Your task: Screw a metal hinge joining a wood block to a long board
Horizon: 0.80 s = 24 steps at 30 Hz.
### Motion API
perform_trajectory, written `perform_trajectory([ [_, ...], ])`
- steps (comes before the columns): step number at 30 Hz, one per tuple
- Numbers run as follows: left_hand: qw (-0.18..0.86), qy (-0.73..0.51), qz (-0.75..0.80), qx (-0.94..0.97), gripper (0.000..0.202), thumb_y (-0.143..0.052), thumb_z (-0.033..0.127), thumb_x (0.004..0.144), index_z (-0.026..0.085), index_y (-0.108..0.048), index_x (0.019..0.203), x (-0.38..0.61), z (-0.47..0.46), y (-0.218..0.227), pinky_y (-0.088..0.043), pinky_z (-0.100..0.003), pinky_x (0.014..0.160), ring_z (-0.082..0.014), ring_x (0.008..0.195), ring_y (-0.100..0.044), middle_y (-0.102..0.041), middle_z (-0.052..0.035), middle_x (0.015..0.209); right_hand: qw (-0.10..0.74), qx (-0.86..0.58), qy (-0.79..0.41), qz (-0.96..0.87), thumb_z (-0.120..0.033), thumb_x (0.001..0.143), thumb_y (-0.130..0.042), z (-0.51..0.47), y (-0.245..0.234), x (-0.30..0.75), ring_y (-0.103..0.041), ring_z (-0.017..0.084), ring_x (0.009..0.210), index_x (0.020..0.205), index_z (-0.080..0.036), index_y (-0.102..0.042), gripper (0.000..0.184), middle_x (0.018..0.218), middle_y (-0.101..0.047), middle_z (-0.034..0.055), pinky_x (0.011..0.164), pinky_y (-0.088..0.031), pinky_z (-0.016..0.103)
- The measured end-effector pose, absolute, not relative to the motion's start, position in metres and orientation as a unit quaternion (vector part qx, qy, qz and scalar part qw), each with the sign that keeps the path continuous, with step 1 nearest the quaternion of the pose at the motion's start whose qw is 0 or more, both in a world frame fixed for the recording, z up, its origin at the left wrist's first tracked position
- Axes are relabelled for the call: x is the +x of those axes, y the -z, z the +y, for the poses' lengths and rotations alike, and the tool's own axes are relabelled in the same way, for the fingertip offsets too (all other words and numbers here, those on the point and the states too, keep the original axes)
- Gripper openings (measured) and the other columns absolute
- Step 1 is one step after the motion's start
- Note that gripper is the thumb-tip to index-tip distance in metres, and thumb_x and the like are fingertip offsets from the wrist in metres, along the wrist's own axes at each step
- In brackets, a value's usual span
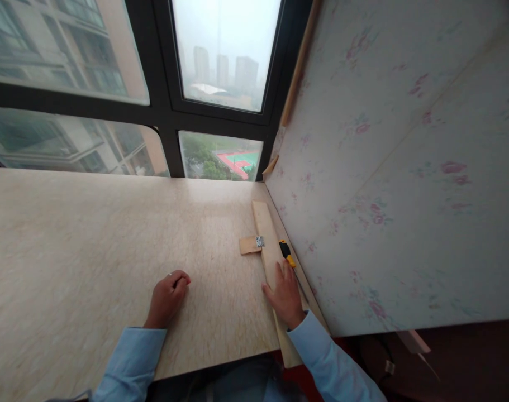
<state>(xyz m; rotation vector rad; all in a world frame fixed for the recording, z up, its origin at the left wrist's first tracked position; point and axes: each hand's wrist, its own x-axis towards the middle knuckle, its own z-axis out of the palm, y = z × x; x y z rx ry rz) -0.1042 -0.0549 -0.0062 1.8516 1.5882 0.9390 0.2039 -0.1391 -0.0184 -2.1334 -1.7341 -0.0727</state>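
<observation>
My right hand point(286, 293) lies open on a long pale wooden board point(263, 219), fingers spread, pressing nothing into its palm that I can see. A small metal hinge point(260, 242) joins the board's left edge to a short wooden piece point(250, 245). Just beyond my right fingertips, along the wall side, is a screwdriver point(286, 253) with a black and yellow handle; its shaft runs back beside my hand. My left hand point(169, 297) rests on the marbled countertop point(212, 312), closed with thumb against curled fingers. Whatever it holds, if anything, is hidden.
A wall with floral paper point(388, 167) rises close along the right of the board. Dark-framed windows point(166, 111) stand at the back. The board's near end juts past the counter's front edge. A cable point(384, 349) hangs in the dark area at lower right.
</observation>
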Motion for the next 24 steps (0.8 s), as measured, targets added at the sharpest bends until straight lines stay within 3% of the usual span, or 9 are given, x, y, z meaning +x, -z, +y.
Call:
perform_trajectory([
  [4, 0.265, -0.350, 0.591, 0.677, 0.025, -0.041, 0.032, 0.074, 0.020, -0.060, 0.063, -0.104, -0.055, 0.007, -0.041, -0.028, 0.063, -0.0190, 0.064, -0.059, -0.064, -0.0027, 0.064, 0.220, -0.756, 0.017, -0.616, -0.027, 0.082, -0.057, -0.145, 0.022, 0.197, -0.023, 0.039, 0.145, 0.138, -0.006, -0.046, 0.060, 0.158, -0.022, 0.0232, 0.113, -0.032, 0.053],
  [7, 0.268, -0.349, 0.598, 0.670, 0.025, -0.041, 0.031, 0.075, 0.020, -0.060, 0.064, -0.105, -0.056, 0.008, -0.041, -0.028, 0.062, -0.0189, 0.064, -0.058, -0.064, -0.0023, 0.063, 0.233, -0.753, 0.009, -0.615, -0.026, 0.082, -0.057, -0.146, 0.021, 0.194, -0.021, 0.039, 0.146, 0.138, -0.006, -0.047, 0.060, 0.160, -0.018, 0.0213, 0.114, -0.032, 0.052],
  [19, 0.273, -0.351, 0.592, 0.672, 0.024, -0.041, 0.031, 0.075, 0.021, -0.060, 0.064, -0.105, -0.056, 0.007, -0.042, -0.028, 0.061, -0.0189, 0.063, -0.059, -0.063, -0.0021, 0.062, 0.246, -0.760, -0.033, -0.601, -0.033, 0.083, -0.059, -0.147, 0.024, 0.204, -0.027, 0.036, 0.145, 0.140, -0.013, -0.047, 0.062, 0.156, -0.031, 0.0167, 0.114, -0.033, 0.052],
  [24, 0.276, -0.351, 0.594, 0.669, 0.024, -0.042, 0.031, 0.075, 0.021, -0.060, 0.064, -0.105, -0.057, 0.006, -0.041, -0.027, 0.059, -0.0186, 0.063, -0.058, -0.063, -0.0020, 0.062, 0.226, -0.769, -0.025, -0.597, -0.039, 0.083, -0.059, -0.143, 0.025, 0.208, -0.036, 0.036, 0.141, 0.138, -0.009, -0.048, 0.063, 0.151, -0.038, 0.0209, 0.113, -0.035, 0.050],
])
